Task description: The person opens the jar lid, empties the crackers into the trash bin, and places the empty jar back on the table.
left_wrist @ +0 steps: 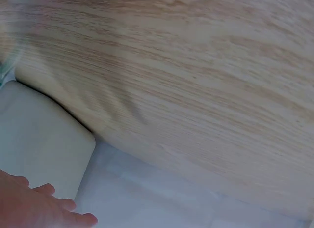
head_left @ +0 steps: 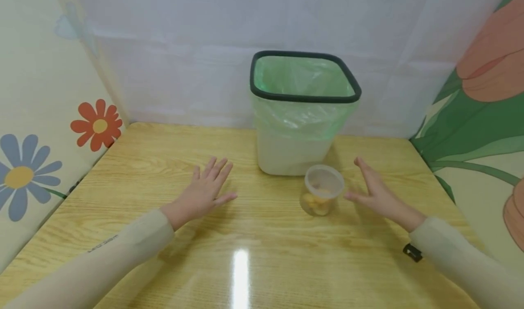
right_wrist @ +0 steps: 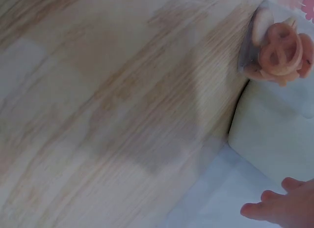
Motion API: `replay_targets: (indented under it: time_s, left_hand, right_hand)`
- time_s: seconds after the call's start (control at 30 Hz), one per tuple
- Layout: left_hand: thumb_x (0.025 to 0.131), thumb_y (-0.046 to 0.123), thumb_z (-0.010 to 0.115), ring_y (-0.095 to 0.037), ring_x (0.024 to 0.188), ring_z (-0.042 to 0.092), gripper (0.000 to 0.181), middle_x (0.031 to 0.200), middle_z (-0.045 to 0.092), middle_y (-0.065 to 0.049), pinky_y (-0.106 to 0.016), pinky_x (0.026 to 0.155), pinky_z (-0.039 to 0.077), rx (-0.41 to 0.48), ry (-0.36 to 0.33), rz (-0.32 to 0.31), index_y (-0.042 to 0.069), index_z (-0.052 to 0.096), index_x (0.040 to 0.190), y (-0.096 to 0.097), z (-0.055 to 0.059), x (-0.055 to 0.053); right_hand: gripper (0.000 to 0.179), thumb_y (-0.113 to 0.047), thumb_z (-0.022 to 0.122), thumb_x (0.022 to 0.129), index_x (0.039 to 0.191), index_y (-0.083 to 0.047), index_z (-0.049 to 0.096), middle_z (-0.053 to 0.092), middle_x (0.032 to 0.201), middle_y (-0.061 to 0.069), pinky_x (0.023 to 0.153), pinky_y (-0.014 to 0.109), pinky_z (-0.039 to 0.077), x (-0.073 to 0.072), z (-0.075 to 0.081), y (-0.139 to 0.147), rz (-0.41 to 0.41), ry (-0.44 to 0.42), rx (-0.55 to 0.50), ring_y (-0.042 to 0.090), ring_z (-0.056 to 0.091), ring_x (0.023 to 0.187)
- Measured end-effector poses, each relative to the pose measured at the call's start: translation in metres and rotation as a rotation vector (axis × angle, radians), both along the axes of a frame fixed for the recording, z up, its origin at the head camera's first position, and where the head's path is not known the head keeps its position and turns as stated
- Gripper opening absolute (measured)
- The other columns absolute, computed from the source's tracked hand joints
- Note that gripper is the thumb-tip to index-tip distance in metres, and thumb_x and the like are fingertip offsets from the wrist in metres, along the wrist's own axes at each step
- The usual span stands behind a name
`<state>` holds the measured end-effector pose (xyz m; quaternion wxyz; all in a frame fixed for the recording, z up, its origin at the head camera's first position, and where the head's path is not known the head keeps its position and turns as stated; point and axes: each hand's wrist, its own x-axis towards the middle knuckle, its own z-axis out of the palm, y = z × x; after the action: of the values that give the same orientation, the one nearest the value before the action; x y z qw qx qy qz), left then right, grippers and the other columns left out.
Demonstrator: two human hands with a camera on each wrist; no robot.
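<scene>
A clear tub [head_left: 326, 195] of orange pieces [head_left: 314, 202] stands on the tabletop [head_left: 262, 236], just left of the right grip [head_left: 378, 197], which is spread beside it. The left grip [head_left: 202, 193], also spread, is well apart on the tub's other side. Beyond and between both grips stands a pale bin [head_left: 286, 154] with a green liner [head_left: 300, 117] and dark rim [head_left: 303, 98].

Pretty shiny yellowish wood desk [head_left: 286, 259], bright light streak [head_left: 240, 277] on it. Wrinkly white sheet [head_left: 176, 68] behind, red flower [head_left: 100, 125] plus blue flower [head_left: 19, 177] on the left wall [head_left: 37, 81], pinkish blooms [head_left: 497, 61] and green leaves [head_left: 491, 122] on the right wall [head_left: 471, 200].
</scene>
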<state>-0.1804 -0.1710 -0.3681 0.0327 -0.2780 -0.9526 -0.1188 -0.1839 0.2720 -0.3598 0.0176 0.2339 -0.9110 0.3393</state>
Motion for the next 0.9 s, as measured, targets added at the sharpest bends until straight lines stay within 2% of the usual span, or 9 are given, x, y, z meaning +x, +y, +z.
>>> replay_targets:
  time_s: [0.2, 0.43, 0.7, 0.9]
  left_hand:
    - [0.097, 0.042, 0.057, -0.050, 0.141, 0.010, 0.081, 0.155, 0.017, -0.028, -0.074, 0.105, 0.014, -0.025, 0.046, -0.020, -0.005, 0.019, 0.151, 0.002, -0.004, -0.001]
    - [0.097, 0.043, 0.056, -0.049, 0.142, 0.010, 0.082, 0.156, 0.015, -0.027, -0.070, 0.107, 0.015, -0.014, 0.014, -0.025, -0.005, 0.017, 0.152, 0.004, -0.009, -0.001]
    - [0.097, 0.044, 0.055, -0.049, 0.141, 0.012, 0.082, 0.156, 0.017, -0.027, -0.070, 0.107, 0.017, -0.003, 0.009, -0.036, -0.004, 0.018, 0.152, 0.008, -0.010, -0.001]
    - [0.097, 0.043, 0.055, -0.050, 0.140, 0.014, 0.080, 0.154, 0.021, -0.029, -0.071, 0.105, 0.020, 0.014, 0.016, -0.045, -0.006, 0.021, 0.150, 0.010, -0.009, 0.001]
  right_hand:
    - [0.105, -0.014, 0.076, 0.084, 0.151, 0.007, -0.002, 0.011, 0.152, 0.036, 0.106, 0.071, 0.014, 0.001, -0.004, -0.005, -0.007, -0.049, -0.065, 0.055, 0.010, 0.138]
    - [0.108, -0.007, 0.077, 0.082, 0.152, 0.005, -0.004, 0.011, 0.152, 0.035, 0.104, 0.073, 0.014, 0.002, -0.007, -0.010, -0.009, -0.103, -0.177, 0.055, 0.012, 0.137]
    - [0.108, -0.010, 0.077, 0.083, 0.151, 0.006, -0.005, 0.012, 0.153, 0.035, 0.103, 0.073, 0.018, 0.004, -0.011, -0.013, -0.004, -0.117, -0.187, 0.056, 0.015, 0.136]
    - [0.109, -0.008, 0.076, 0.083, 0.151, 0.005, -0.007, 0.009, 0.153, 0.035, 0.102, 0.074, 0.017, 0.003, -0.012, -0.017, 0.011, -0.169, -0.225, 0.057, 0.014, 0.136]
